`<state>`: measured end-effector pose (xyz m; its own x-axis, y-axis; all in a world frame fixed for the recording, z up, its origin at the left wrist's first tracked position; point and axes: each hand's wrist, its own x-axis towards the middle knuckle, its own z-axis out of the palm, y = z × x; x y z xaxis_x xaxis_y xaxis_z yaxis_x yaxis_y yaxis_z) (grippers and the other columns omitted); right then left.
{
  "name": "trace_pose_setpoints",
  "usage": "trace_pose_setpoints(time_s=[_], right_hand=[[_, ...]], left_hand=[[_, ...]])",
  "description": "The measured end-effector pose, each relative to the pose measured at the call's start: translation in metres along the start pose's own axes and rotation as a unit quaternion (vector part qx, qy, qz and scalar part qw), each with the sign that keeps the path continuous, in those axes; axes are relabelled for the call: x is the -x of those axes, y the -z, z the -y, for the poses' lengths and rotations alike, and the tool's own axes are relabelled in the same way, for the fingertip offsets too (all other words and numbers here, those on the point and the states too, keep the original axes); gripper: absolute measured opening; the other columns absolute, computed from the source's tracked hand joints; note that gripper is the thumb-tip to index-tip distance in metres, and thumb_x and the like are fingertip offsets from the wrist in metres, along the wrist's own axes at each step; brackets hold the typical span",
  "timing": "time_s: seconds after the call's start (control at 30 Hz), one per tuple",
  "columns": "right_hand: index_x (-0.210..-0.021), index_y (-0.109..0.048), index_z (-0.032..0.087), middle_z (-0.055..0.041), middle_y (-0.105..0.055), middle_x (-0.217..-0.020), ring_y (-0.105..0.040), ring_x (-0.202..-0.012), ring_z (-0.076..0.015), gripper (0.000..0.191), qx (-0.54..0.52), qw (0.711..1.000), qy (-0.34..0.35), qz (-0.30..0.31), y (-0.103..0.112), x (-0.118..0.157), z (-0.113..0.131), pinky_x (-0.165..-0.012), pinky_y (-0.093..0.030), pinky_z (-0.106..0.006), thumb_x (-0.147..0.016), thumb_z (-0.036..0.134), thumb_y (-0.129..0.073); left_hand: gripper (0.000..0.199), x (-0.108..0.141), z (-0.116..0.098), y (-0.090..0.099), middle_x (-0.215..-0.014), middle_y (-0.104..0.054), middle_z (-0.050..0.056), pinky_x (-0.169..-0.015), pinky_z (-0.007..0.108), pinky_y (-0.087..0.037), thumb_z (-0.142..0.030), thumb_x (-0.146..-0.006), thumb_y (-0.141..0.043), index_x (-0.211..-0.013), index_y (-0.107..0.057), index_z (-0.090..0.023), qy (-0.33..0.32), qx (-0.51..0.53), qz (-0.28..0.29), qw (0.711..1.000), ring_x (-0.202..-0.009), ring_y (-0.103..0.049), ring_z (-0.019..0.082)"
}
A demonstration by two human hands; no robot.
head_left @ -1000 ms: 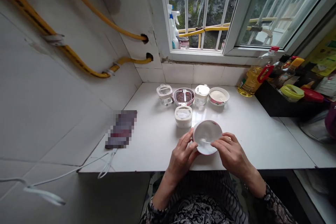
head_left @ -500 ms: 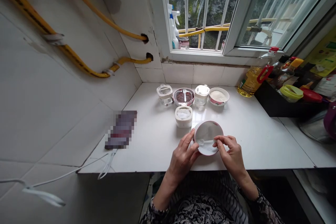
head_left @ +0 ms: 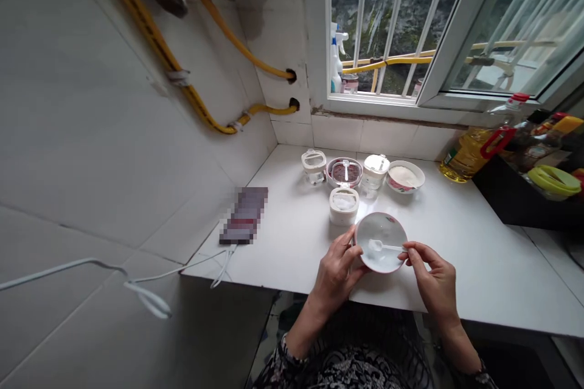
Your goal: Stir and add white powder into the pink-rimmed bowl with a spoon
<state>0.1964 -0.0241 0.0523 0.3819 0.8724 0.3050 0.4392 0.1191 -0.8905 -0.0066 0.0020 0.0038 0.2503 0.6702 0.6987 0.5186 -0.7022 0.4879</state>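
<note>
My left hand (head_left: 336,270) is wrapped round the left side of a white bowl (head_left: 382,234) with a pink rim, tilted towards me. Between thumb and fingers of my right hand (head_left: 431,273) is the handle end of a small white spoon (head_left: 387,247), its head over the inside of the bowl. Whether the bowl holds any contents is hard to make out. Just behind the bowl stands a lidded jar (head_left: 344,206) with white stuff visible in it. Farther back are a container of dark red stuff (head_left: 345,173) with a small spoon on its lid and a bowl of white powder (head_left: 405,177).
Two more lidded jars (head_left: 314,166) (head_left: 376,174) stand in the back row. An oil bottle (head_left: 469,152) and a black box (head_left: 506,191) of condiments are at the right. A blurred-out flat object (head_left: 244,216) with a white cable (head_left: 223,267) lies by the left wall.
The camera view has shifted, so the scene sits farther right. My right hand and the spoon have drawn slightly towards the bowl's right rim, and the spoon's head has lifted from the left side.
</note>
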Motion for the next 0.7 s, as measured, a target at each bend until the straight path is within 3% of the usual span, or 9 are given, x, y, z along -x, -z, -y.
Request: trace_pose_setpoints(time_s=[0.43,0.57,0.7], right_hand=[[-0.077,-0.077,0.018,-0.0071,-0.074,-0.061,-0.061,-0.055,-0.0194,0.023,-0.131,0.985,-0.102,0.041,-0.004,-0.017,0.006,-0.059,-0.056,-0.036,-0.07,0.04,-0.075],[-0.076,-0.077,0.018,-0.007,-0.074,-0.06,-0.06,-0.053,-0.0183,0.02,-0.154,0.984,-0.079,0.028,-0.009,-0.032,0.015,-0.056,-0.054,-0.035,-0.07,0.037,-0.075],[-0.081,-0.076,0.018,-0.0058,-0.074,-0.064,-0.063,-0.056,-0.0182,0.02,-0.146,0.989,-0.01,0.022,-0.021,-0.052,0.037,-0.058,-0.054,-0.034,-0.076,0.036,-0.072]], left_hand=[[0.029,-0.001,0.0,-0.001,-0.141,-0.061,0.017,-0.095,0.044,-0.06,-0.02,-0.083,-0.075,-0.106,-0.058,-0.023,0.041,0.011,-0.011,0.999,-0.125,-0.064,0.03],[0.031,-0.001,0.001,-0.001,-0.14,-0.062,0.017,-0.096,0.045,-0.059,-0.017,-0.082,-0.076,-0.107,-0.058,-0.023,0.043,0.024,-0.021,0.999,-0.127,-0.063,0.031],[0.033,0.0,0.001,-0.001,-0.14,-0.062,0.018,-0.096,0.045,-0.059,-0.014,-0.079,-0.077,-0.105,-0.058,-0.022,0.056,0.03,-0.014,0.998,-0.127,-0.063,0.032]])
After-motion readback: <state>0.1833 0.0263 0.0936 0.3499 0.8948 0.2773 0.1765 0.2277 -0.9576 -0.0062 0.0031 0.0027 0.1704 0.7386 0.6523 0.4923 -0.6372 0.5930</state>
